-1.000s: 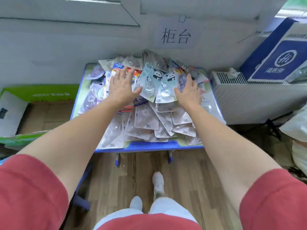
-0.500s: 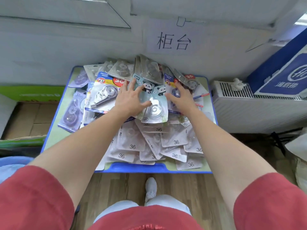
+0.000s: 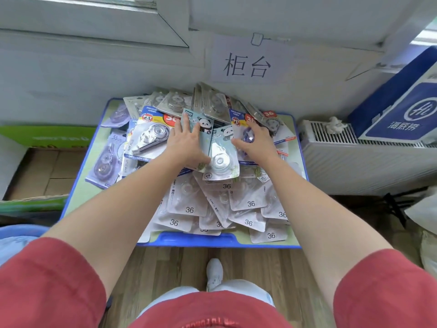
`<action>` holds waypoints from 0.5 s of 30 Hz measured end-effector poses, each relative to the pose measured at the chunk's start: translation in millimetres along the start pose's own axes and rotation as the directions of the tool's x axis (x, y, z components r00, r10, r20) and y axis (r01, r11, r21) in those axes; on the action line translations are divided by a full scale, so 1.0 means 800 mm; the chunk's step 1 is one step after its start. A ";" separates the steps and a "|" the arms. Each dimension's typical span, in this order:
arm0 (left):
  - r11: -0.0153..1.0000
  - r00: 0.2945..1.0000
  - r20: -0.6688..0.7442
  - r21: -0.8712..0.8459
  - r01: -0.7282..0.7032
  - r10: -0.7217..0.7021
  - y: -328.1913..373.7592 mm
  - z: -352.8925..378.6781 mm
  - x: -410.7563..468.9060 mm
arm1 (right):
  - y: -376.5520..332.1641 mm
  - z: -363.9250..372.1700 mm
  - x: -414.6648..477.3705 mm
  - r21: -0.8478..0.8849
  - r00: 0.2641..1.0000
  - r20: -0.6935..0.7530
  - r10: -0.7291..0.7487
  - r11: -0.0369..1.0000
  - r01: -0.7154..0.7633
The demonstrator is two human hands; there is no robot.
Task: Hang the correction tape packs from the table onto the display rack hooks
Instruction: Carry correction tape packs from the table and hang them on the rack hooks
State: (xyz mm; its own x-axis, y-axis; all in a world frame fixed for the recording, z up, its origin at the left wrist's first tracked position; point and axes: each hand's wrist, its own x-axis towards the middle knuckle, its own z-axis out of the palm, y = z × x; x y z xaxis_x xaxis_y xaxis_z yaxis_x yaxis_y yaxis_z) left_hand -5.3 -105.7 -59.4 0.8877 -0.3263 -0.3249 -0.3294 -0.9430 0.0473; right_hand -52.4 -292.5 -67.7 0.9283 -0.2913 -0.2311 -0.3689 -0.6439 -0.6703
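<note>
Left hand [image 3: 186, 145] flat on a panda pack [image 3: 204, 125], right hand [image 3: 254, 143] bent over a purple pack [image 3: 248, 136], grip unclear, atop the heap [image 3: 224, 202] on the table [image 3: 198, 240]; tugging one could spill loose neighbours floorward.
</note>
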 end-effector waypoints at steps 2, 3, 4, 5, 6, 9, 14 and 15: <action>1.000 1.000 0.001 -0.012 0.014 -0.014 0.002 0.002 0.002 | 0.001 0.000 -0.003 -0.013 1.000 -0.001 0.001 1.000 -0.001; 0.999 1.000 -0.009 -0.025 0.020 -0.021 0.003 0.004 0.003 | 0.002 0.001 -0.005 -0.015 1.000 -0.003 0.000 1.000 0.000; 0.999 0.999 -0.026 -0.044 0.027 -0.028 0.003 0.005 0.003 | 0.003 0.001 -0.006 -0.016 1.000 -0.006 0.001 1.000 -0.002; 0.997 0.998 -0.045 -0.064 0.033 -0.036 0.003 0.008 0.004 | 0.004 0.001 -0.006 -0.020 1.000 -0.010 0.003 1.000 -0.004; 0.996 0.997 -0.064 -0.082 0.036 -0.042 0.002 0.010 0.004 | 0.005 0.001 -0.007 -0.025 1.000 -0.015 0.006 1.000 -0.007; 0.993 0.991 -0.122 -0.113 0.036 -0.050 0.002 0.012 0.003 | 0.005 0.000 -0.008 -0.027 1.000 -0.026 0.011 1.000 -0.011; 0.978 0.979 -0.193 -0.208 0.022 -0.063 0.001 0.012 0.000 | 0.003 -0.001 -0.010 -0.029 0.999 -0.040 0.008 1.000 -0.010; 0.975 0.978 -0.201 -0.224 0.018 -0.064 0.000 0.012 -0.001 | 0.002 -0.001 -0.010 -0.032 0.999 -0.040 0.008 0.999 -0.009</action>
State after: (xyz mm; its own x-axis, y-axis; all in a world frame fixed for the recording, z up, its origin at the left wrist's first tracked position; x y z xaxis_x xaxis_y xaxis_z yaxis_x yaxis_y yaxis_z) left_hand -9.2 -104.8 -68.5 0.9534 -0.2717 -0.1311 -0.2331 -0.9394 0.2514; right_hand -60.7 -291.9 -66.2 0.9228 -0.3244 -0.2077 -0.3785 -0.6635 -0.6454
